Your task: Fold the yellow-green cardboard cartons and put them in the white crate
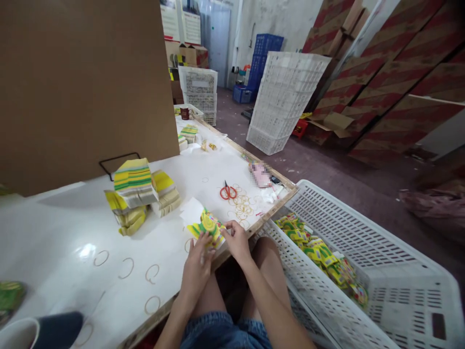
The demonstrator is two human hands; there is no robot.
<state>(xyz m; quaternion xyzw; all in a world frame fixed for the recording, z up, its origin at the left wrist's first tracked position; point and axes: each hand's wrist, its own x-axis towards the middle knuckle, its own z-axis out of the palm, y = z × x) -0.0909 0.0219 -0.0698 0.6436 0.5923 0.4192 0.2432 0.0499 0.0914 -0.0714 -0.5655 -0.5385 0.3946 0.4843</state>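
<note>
A yellow and green printed packet (209, 224) lies near the front edge of the white table, with a white sheet (192, 209) sticking out behind it. My left hand (198, 257) holds the packet's near side, fingers laid over it and thumb close by. At its right edge, my right hand (236, 238) pinches the packet between thumb and fingers. Beyond my hands are red-handled scissors (228, 192) and a loose pile of rubber bands (242, 206). Stacks of folded yellow, green and white packets (135, 179) stand to the left of my hands.
A white plastic crate (395, 247) holding several filled packets (319, 252) stands at my right, against the table's wooden edge (269, 215). A cardboard panel (87, 87) rises at the left back. A dark blue cup (60, 329) lies near left; stacked crates (286, 97) stand beyond.
</note>
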